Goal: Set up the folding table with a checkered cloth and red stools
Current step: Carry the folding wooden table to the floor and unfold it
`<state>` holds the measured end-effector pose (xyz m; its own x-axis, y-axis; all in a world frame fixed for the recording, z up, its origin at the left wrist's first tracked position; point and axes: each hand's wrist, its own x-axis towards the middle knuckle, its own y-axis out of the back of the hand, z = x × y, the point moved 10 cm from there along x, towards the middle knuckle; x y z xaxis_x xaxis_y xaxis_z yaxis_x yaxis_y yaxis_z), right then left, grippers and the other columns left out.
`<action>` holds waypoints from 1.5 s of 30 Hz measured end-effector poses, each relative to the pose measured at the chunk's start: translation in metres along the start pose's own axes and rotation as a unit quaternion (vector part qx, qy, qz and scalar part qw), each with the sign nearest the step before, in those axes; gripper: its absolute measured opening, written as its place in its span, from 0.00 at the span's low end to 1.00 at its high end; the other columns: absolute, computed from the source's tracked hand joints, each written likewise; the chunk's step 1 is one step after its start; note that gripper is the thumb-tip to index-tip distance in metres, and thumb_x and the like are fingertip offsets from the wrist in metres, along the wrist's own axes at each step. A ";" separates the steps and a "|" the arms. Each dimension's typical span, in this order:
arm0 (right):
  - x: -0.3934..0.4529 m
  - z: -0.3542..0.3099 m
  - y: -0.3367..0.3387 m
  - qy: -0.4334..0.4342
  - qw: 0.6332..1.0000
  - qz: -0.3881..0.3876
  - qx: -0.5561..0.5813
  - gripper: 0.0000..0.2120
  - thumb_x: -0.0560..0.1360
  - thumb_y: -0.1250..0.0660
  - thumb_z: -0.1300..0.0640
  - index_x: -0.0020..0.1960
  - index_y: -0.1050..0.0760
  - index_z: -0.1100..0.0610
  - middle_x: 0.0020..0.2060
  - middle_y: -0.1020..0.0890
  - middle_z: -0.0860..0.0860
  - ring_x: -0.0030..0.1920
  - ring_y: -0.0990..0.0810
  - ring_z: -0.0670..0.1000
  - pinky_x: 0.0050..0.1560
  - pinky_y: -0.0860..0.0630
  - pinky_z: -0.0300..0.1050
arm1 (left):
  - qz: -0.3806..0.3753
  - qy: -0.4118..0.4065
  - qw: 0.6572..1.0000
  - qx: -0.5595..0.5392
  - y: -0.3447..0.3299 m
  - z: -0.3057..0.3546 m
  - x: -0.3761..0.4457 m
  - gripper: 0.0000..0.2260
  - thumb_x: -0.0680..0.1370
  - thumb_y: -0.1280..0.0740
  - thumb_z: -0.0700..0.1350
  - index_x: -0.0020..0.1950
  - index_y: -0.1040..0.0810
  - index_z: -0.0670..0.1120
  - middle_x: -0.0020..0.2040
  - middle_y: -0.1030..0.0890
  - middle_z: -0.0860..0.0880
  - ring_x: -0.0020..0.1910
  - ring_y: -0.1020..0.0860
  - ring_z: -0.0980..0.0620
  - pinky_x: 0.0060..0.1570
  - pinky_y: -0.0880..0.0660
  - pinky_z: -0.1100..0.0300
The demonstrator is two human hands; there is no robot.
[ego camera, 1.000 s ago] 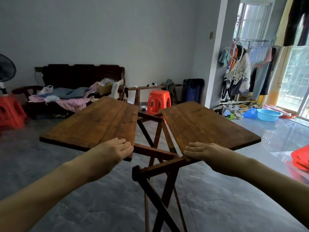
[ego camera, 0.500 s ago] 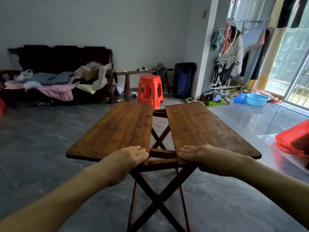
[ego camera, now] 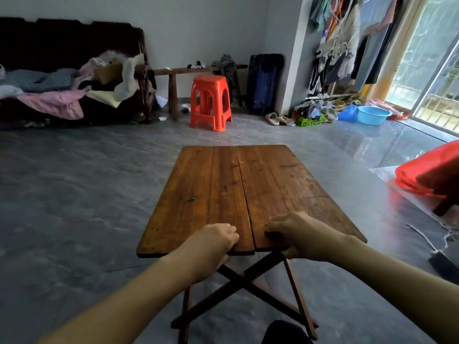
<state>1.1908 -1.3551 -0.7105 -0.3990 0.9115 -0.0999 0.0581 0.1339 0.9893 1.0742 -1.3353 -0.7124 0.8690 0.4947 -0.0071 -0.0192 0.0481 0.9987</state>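
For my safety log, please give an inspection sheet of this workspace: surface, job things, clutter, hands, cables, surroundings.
Surface: folding table, two wooden halves meeting, bare.
Job's things: red stool near the far wall; checkered cloth not seen.
Clutter: clothes on sofa, shoes, blue basin.
Hands: left hand and right hand grip the near table edge.
Cables: nothing seen.
Surroundings: grey tiled floor, hanging laundry, glass door.
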 end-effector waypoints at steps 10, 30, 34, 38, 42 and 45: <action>0.000 0.004 0.009 -0.001 0.999 0.040 0.017 0.11 0.72 0.28 0.57 0.51 0.26 0.49 0.45 0.30 0.39 0.42 0.30 0.36 0.42 0.32 0.30 | 0.056 0.000 0.998 -0.009 0.014 0.000 0.004 0.16 0.78 0.34 0.43 0.66 0.27 0.45 0.67 0.26 0.48 0.67 0.30 0.50 0.65 0.29 0.54; -0.013 0.033 -0.003 -0.054 0.993 0.098 0.048 0.23 0.72 0.28 0.65 0.67 0.25 0.56 0.65 0.24 0.49 0.68 0.28 0.47 0.67 0.28 0.44 | 0.061 0.016 0.997 -0.040 -0.003 0.012 0.031 0.15 0.78 0.36 0.39 0.65 0.26 0.44 0.68 0.27 0.48 0.71 0.34 0.50 0.68 0.36 0.57; -0.019 0.032 -0.022 -0.047 0.995 0.077 0.051 0.23 0.71 0.27 0.59 0.64 0.26 0.51 0.63 0.27 0.44 0.60 0.25 0.45 0.58 0.24 0.41 | 0.045 0.011 0.998 -0.032 -0.017 0.018 0.022 0.14 0.77 0.33 0.42 0.62 0.24 0.47 0.64 0.25 0.50 0.66 0.29 0.50 0.64 0.29 0.55; -0.027 0.029 -0.057 -0.057 0.998 0.002 -0.015 0.29 0.67 0.25 0.50 0.61 0.35 0.44 0.58 0.34 0.41 0.47 0.30 0.43 0.40 0.25 0.38 | 0.012 -0.006 0.999 -0.044 -0.042 0.037 0.008 0.21 0.76 0.31 0.50 0.69 0.27 0.51 0.71 0.30 0.52 0.71 0.34 0.52 0.69 0.35 0.56; -0.026 0.039 -0.063 -0.079 0.996 0.022 0.044 0.38 0.67 0.24 0.52 0.70 0.40 0.43 0.67 0.37 0.41 0.53 0.25 0.48 0.46 0.20 0.44 | 0.041 -0.002 0.998 -0.049 -0.045 0.035 0.008 0.24 0.78 0.33 0.50 0.73 0.33 0.52 0.76 0.36 0.53 0.75 0.39 0.54 0.71 0.41 0.59; -0.021 0.045 -0.058 -0.091 0.993 0.026 0.067 0.38 0.66 0.23 0.54 0.71 0.38 0.43 0.67 0.37 0.41 0.56 0.27 0.47 0.49 0.20 0.44 | 0.048 0.007 0.997 -0.057 -0.042 0.028 0.014 0.24 0.77 0.32 0.52 0.72 0.31 0.52 0.75 0.34 0.54 0.75 0.38 0.55 0.70 0.39 0.59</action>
<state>1.2371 -1.3642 -0.7708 -0.2205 0.9723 -0.0779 0.2015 0.1236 0.9717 1.1011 -1.3547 -0.7529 0.8541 0.5130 0.0860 -0.1579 0.0982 0.9826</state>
